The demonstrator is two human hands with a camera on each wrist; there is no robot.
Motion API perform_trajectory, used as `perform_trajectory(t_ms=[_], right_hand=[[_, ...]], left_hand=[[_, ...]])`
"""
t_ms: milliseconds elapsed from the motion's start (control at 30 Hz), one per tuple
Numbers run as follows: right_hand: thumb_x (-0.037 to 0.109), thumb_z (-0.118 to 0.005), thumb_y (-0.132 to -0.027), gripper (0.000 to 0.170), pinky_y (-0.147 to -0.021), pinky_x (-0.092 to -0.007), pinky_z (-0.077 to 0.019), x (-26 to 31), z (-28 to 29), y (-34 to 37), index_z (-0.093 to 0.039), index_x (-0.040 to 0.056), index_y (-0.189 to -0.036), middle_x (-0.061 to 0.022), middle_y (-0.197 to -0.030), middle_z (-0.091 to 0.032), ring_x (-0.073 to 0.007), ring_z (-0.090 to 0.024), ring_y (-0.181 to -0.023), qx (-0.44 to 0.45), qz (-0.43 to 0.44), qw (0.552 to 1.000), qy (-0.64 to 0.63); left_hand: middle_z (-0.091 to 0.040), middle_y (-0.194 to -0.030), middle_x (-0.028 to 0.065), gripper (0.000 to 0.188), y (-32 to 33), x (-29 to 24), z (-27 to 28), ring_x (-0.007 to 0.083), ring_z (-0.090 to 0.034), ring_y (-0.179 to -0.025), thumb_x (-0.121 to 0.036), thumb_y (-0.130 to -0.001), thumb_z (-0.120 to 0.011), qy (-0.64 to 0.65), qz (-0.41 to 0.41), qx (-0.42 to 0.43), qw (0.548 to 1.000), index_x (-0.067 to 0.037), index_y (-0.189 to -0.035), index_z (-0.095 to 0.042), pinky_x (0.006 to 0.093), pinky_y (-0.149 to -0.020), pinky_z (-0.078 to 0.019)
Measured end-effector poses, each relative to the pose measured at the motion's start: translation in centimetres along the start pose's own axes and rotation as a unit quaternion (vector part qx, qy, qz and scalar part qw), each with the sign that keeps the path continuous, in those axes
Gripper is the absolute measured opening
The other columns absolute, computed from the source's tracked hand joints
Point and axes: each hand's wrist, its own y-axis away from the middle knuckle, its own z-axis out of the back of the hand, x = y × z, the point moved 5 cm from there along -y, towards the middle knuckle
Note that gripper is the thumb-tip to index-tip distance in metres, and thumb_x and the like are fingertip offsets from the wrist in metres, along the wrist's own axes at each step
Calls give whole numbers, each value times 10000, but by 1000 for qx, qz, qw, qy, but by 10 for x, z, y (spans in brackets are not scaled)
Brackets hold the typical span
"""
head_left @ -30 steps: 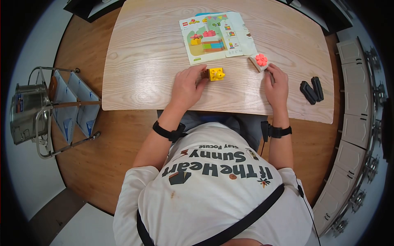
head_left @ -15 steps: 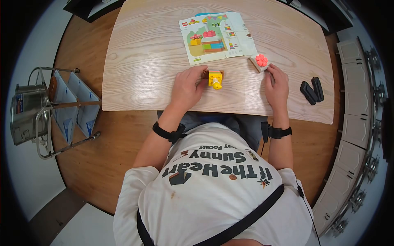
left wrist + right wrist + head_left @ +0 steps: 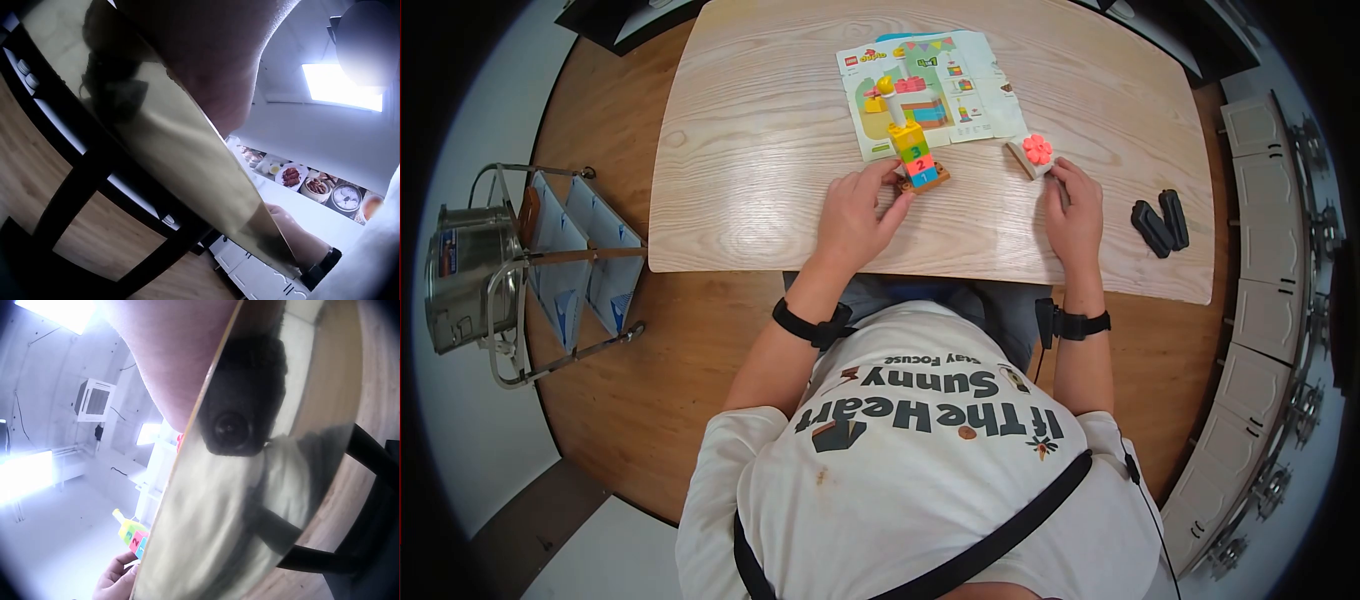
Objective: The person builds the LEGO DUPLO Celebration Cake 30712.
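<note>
My left hand [image 3: 858, 210] grips the brown base of a toy brick tower [image 3: 917, 157] between thumb and fingers. Number bricks rise from that base: blue 1, coral 2 and green 3, with a yellow brick above. On top stands a white candle with a yellow flame [image 3: 886, 87], leaning away over the booklet in the head view. The numbers also show on the tower [image 3: 133, 536] in the right wrist view. My right hand [image 3: 1076, 208] rests on the table, its loosely bent fingertips at the near corner of a white wedge-shaped brick with a coral flower [image 3: 1037, 149].
A LEGO Duplo booklet [image 3: 990, 85] lies flat beyond the hands. Two black objects [image 3: 1160, 222] lie right of the right hand on the wooden table [image 3: 750, 120]. A trolley with a metal pot [image 3: 475, 265] stands at the left, and white cabinets [image 3: 1262, 220] line the right.
In my left hand the tower has swung, first with its candle toward me, now tipped away with the numbered faces showing. My right hand and the flower brick have stayed put.
</note>
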Motion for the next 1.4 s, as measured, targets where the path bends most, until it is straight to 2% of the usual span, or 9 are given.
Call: perform_trajectory(t_ms=[67, 167, 667, 767, 1067, 1167, 1367, 1400], right_hand=[[88, -719, -972, 217, -1050, -441, -514, -1, 0, 1, -760, 43, -1180, -120, -1327, -749, -355, -649, -1202, 0, 0, 1000, 0], [85, -719, -971, 216, -1048, -441, -514, 1, 0, 0, -761, 43, -1178, -120, -1327, -749, -355, -649, -1197, 0, -2, 1000, -3], [85, -723, -969, 209, -1039, -438, -518, 0, 0, 1, -761, 47, -1170, -118, -1316, -753, -350, -651, -1191, -2, 0, 1000, -4], [86, -723, -969, 205, -1039, -437, -519, 3, 1, -1, -762, 47, -1167, -116, -1316, -753, -348, -652, -1191, -6, 3, 1000, -4], [88, -722, -970, 203, -1040, -437, -522, 1, 1, 2, -763, 54, -1166, -113, -1318, -751, -347, -652, -1192, -3, 2, 1000, -1], [87, -722, -969, 207, -1039, -438, -523, 2, 0, -2, -761, 55, -1170, -112, -1320, -751, -349, -650, -1194, -3, 1, 1000, -2], [88, -723, -969, 209, -1036, -437, -526, 5, 2, -1, -759, 54, -1172, -109, -1321, -751, -351, -644, -1198, -4, -3, 1000, -3], [88, -723, -969, 208, -1035, -437, -527, 6, 2, -1, -760, 54, -1171, -109, -1321, -751, -350, -644, -1198, -5, -2, 1000, -2]], left_hand=[[-773, -1096, 55, 481, 3, -1, 1, 320, -703, -939, -208, -909, -833, 4, 31, 23, 999, -98, -1336, -640, 459, -852, -508], [-768, -1124, 55, 494, 2, -2, -1, 319, -702, -961, -176, -893, -840, 6, -17, 6, 1000, -108, -1337, -633, 454, -864, -506], [-766, -1147, 63, 504, 3, 0, -2, 315, -704, -976, -154, -887, -843, 6, 1, 14, 1000, -121, -1344, -633, 455, -876, -506], [-774, -1176, -2, 535, 3, 2, -2, 209, -596, -741, -108, -864, -850, 1, -26, -11, 1000, -116, -1366, -666, 379, -809, -506], [-776, -1193, -20, 512, 3, 2, -2, 205, -590, -740, -43, -855, -817, 10, -27, -10, 1000, -125, -1341, -679, 373, -817, -507], [-769, -1172, 54, 474, 3, -1, 0, 287, -691, -915, -78, -888, -812, 25, -10, 8, 1000, -138, -1331, -655, 437, -866, -499], [-762, -1114, 53, 486, 3, 1, -2, 283, -647, -800, -60, -875, -813, 22, 4, 8, 1000, -138, -1330, -658, 434, -828, -489], [-767, -1143, 31, 502, 3, 1, -2, 257, -625, -784, -37, -865, -809, 21, -1, 5, 1000, -131, -1337, -665, 411, -822, -496]])
